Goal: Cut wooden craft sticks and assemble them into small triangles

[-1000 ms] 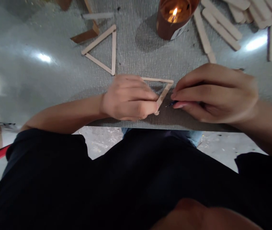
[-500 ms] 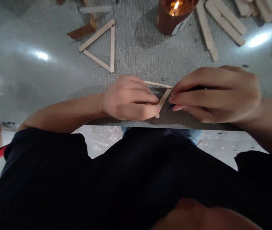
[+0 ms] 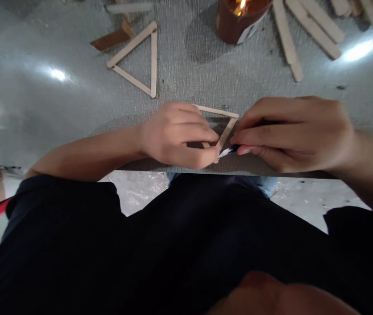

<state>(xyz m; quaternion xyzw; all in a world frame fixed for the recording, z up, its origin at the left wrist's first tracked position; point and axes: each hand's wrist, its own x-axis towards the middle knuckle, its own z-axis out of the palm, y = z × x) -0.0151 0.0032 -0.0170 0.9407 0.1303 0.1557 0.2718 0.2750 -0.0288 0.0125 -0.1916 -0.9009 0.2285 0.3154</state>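
- Left hand (image 3: 180,135) curls, fingers clamped on a triangular frame of pale, flat wooden sticks (image 3: 226,132), near the front edge of the grey textured table (image 3: 189,74).
- Right hand (image 3: 298,133) has its fingertips pinched together on a slim dark-blue tool with a pale tip (image 3: 228,152), which points at the frame's lower corner, just beside the left fingertips.
- Farther left, a folded brown strip (image 3: 110,40) lies beside a second pale wooden triangle (image 3: 154,61).
- Beyond the hands stands a lit candle in brown glass (image 3: 230,27).
- Rightmost, loose pale rounded-end wooden sticks (image 3: 285,37) lie scattered.
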